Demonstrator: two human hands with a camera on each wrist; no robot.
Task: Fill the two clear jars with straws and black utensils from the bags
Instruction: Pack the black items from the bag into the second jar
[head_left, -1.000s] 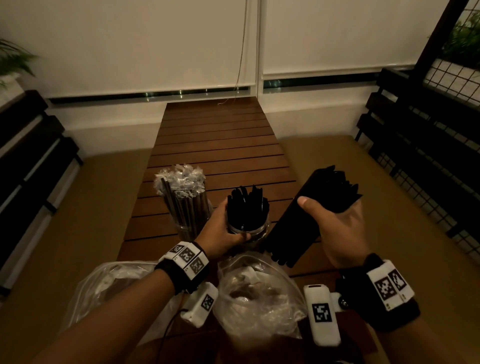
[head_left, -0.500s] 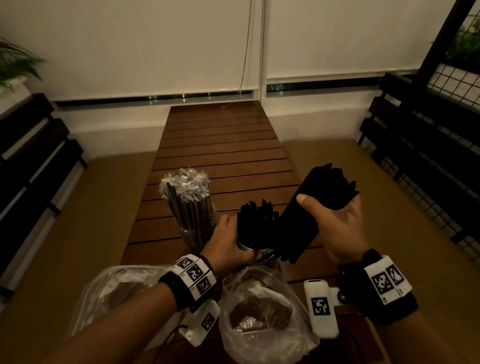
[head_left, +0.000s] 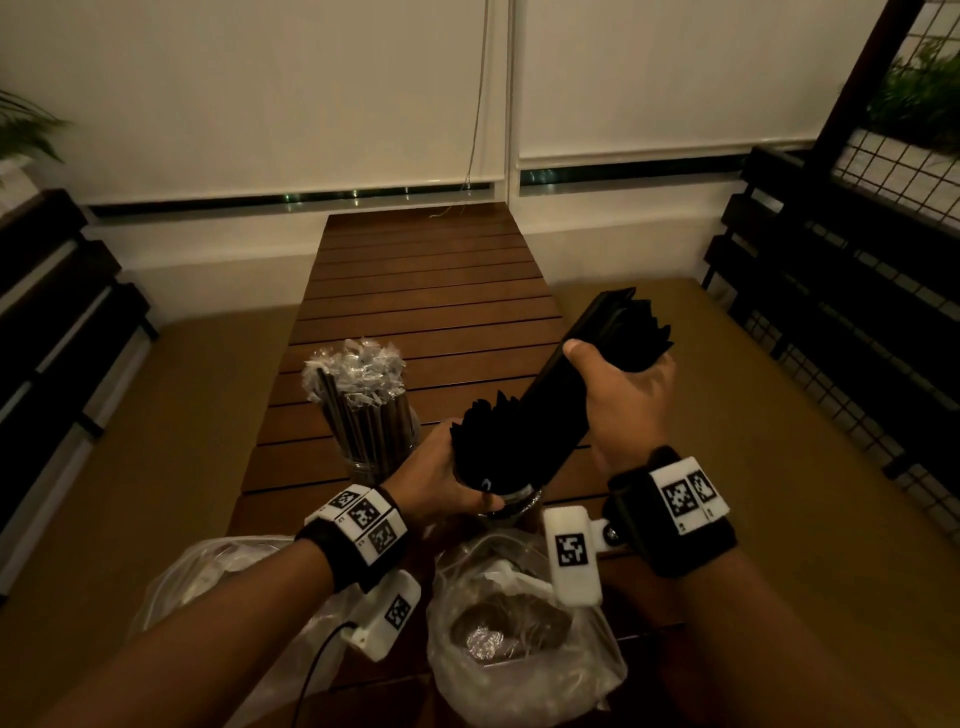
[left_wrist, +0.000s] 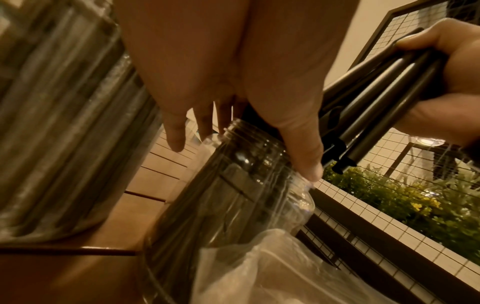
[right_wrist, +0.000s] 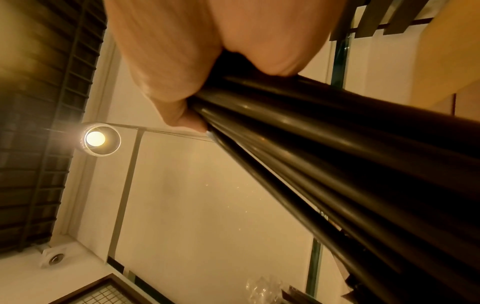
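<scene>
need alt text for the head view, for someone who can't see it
Seen from above, a right hand angles a bundle of black utensils into a clear jar that the left hand grips and tilts on a slatted wooden table. A second jar of wrapped straws stands to its left, with two plastic bags nearest the viewer.

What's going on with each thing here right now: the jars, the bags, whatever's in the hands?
Straw jar: upright on the table, packed with wrapped straws.
Utensil jar: tilted, partly filled with black utensils, gripped by the left hand.
Utensil bundle: held slanted by the right hand, lower end at the jar's mouth.
Near bag: open, crumpled.
Left bag: slumped on the table.
</scene>
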